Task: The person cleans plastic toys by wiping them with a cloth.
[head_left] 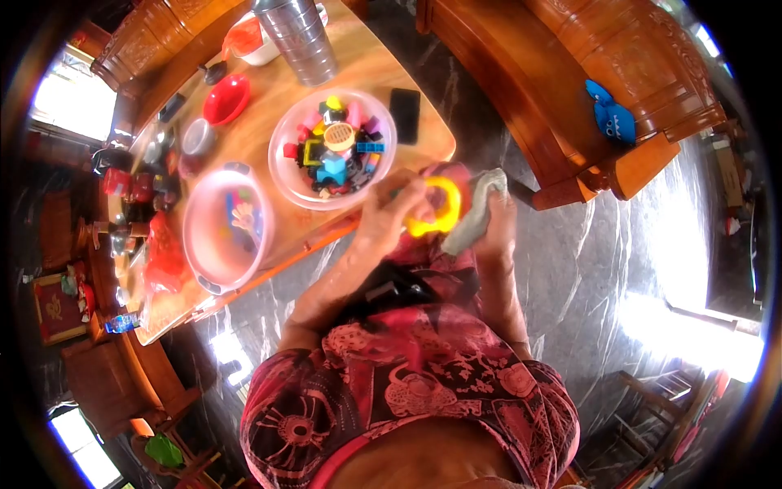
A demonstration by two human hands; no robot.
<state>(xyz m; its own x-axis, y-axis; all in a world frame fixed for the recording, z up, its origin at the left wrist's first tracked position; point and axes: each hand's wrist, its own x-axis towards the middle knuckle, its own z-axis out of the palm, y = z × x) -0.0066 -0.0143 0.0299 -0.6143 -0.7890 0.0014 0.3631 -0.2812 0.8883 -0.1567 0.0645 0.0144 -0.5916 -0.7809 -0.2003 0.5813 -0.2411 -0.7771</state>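
Note:
My left hand is closed on a yellow ring-shaped toy, held above my lap just off the table's edge. A grey-green cloth is gripped in my right hand, close beside the ring. Left of the ring, a pale pink translucent basin on the table is filled with colourful toy blocks and small pieces. A second pink basin stands nearer the left side, with a few coloured pieces inside.
On the wooden table are a dark phone-like slab, a red bowl, a tall metal container and a red plastic bag. A wooden bench beyond bears a blue shark-like toy.

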